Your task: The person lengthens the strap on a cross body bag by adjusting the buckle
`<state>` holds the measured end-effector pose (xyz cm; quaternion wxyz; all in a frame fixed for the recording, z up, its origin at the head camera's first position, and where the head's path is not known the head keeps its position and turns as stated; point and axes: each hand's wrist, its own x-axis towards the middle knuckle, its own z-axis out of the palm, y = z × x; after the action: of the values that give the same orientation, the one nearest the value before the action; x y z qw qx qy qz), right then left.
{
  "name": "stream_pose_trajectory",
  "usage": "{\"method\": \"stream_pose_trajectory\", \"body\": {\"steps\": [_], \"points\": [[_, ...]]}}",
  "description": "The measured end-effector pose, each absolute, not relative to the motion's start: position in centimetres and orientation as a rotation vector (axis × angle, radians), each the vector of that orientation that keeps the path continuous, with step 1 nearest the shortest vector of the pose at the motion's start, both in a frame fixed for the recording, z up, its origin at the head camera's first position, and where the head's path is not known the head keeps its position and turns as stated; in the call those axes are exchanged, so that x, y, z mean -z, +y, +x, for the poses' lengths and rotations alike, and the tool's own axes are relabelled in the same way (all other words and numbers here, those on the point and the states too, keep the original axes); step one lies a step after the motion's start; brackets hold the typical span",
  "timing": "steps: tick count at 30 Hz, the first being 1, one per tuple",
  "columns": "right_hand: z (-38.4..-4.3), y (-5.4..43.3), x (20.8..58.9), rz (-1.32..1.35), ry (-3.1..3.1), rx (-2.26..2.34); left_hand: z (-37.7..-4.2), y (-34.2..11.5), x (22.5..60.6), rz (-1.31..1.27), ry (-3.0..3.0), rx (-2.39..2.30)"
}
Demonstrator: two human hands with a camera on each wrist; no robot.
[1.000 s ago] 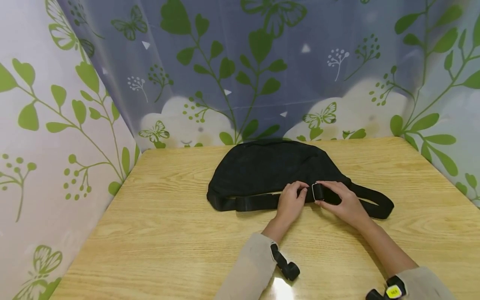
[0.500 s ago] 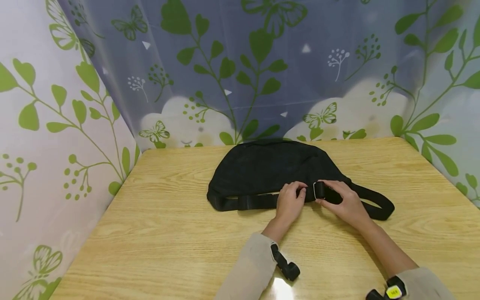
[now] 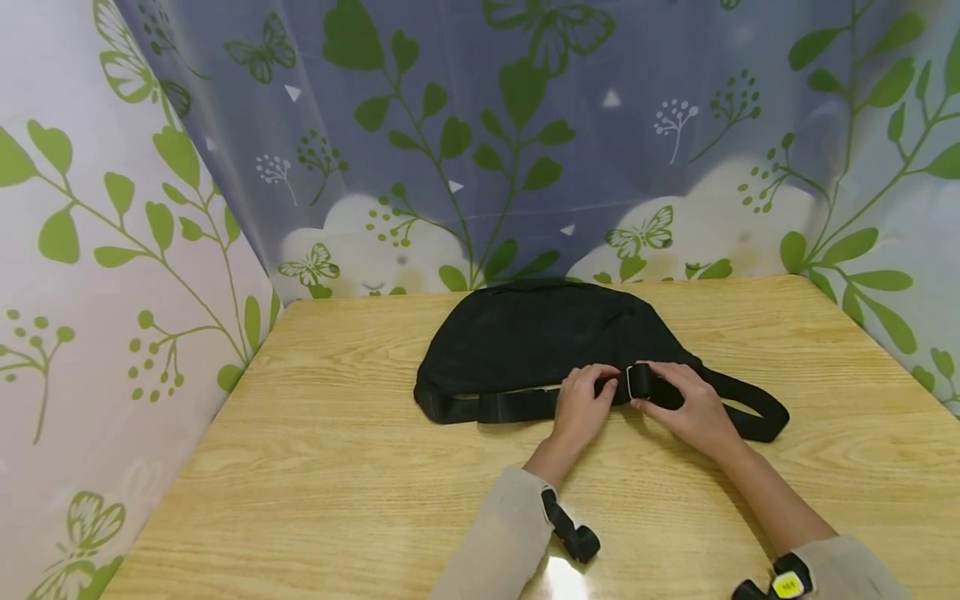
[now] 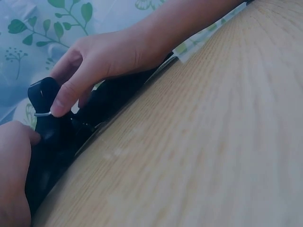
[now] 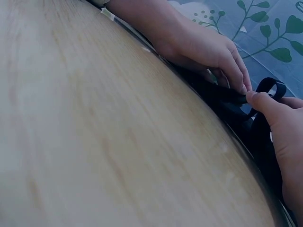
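Observation:
A black waist bag (image 3: 532, 333) lies on the table, its strap (image 3: 517, 406) running along the near side and looping out at the right. On that strap sits a metal slider buckle (image 3: 631, 383), with a small loop of webbing (image 4: 43, 92) standing up through it. My right hand (image 3: 693, 408) pinches the buckle and webbing between thumb and fingers, as the left wrist view shows. Just left of the buckle, my left hand (image 3: 583, 408) pinches the strap with thumb and fingertips. The strap under the left fingers is partly hidden.
The wooden table (image 3: 315, 483) reaches to a patterned curtain (image 3: 465, 150) behind the bag and on both sides. Both wrists carry black straps with small devices; the left one (image 3: 573, 529) hangs over the table.
The buckle has shifted very slightly to the right with my right hand. The folded strap edge left of my left hand has slid a little rightward. Both hands keep their grip.

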<state>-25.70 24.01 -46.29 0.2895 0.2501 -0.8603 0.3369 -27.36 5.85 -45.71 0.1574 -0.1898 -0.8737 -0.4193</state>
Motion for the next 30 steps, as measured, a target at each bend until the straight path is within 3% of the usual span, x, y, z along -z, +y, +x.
{"method": "stream_pose_trajectory", "body": {"steps": [6, 30], "points": [[-25.7, 24.01, 46.12, 0.65, -2.253, -0.931, -27.49, 5.89, 45.77, -0.45, -2.491, 1.178], [-25.77, 24.21, 46.46, 0.717, -2.46, -0.896, -27.29, 6.2, 45.86, -0.658, -2.464, 1.531]]}}
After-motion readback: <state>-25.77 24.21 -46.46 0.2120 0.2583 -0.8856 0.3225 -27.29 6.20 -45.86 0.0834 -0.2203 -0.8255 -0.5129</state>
